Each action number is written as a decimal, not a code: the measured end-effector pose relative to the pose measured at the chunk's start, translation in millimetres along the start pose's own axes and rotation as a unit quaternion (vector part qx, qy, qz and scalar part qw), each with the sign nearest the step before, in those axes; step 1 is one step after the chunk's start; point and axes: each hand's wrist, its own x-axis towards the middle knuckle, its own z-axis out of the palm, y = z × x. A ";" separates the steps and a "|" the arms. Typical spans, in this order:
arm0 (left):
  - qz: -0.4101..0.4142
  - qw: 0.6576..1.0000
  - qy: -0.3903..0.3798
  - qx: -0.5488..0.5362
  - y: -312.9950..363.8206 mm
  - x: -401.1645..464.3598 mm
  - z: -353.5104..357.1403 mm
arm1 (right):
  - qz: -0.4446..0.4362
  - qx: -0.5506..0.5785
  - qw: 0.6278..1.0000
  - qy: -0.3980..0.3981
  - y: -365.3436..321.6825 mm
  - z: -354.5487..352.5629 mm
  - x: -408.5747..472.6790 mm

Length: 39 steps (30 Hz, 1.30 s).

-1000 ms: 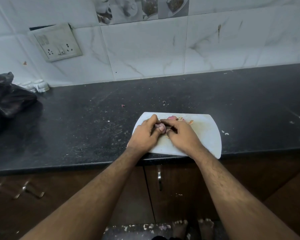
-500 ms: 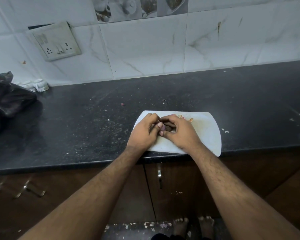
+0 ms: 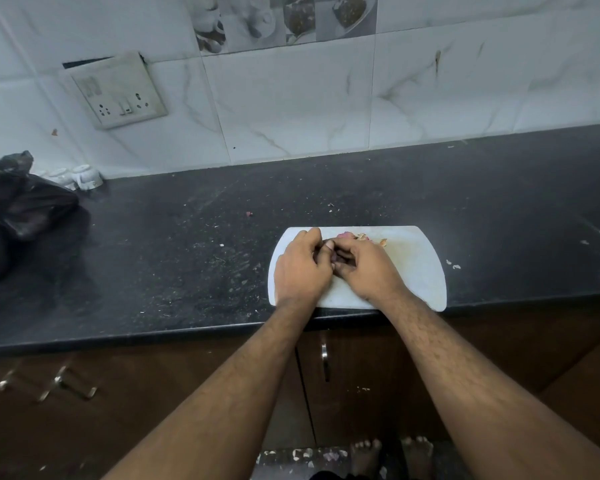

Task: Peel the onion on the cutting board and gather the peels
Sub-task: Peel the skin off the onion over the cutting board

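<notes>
Risk 1: the onion (image 3: 334, 258) is small and almost wholly covered by fingers; a hard tug on a skin layer could shoot it out of the grip, off the cutting board (image 3: 416, 271) and onto the counter (image 3: 187, 258); cause would be dry skin tearing suddenly.
Risk 2: the board's near edge overhangs the counter edge; downward pressure there could tip it; judgement only.
Risk 3: loose peels (image 3: 361, 236) at the board's far edge are light; a sweep of the wrist could scatter them past the board, where specks already lie.

Position: onion sits over the board's left-centre, between the two hands, touching both; only a sliver of purple shows.
Left hand (image 3: 300, 268): fingers curled round the onion from the board's left side, thumb on top.
Right hand (image 3: 364, 268): fingers curled, tips pinching at the onion; whether it has a strip of skin, cannot tell.
</notes>
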 end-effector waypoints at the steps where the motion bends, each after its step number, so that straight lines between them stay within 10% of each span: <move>1: -0.013 1.000 0.007 -0.003 2.3 -0.5 2.0 | 0.002 0.001 1.000 0.000 0.9 0.4 0.5; 18: -0.185 0.977 0.107 0.012 32.6 1.6 20.6 | -0.001 -0.018 1.000 -0.005 -1.8 -5.1 3.0; 39: -0.146 0.976 -0.051 -0.151 3.8 -4.4 -7.6 | 0.010 0.050 0.999 -0.011 -6.1 -9.6 -5.7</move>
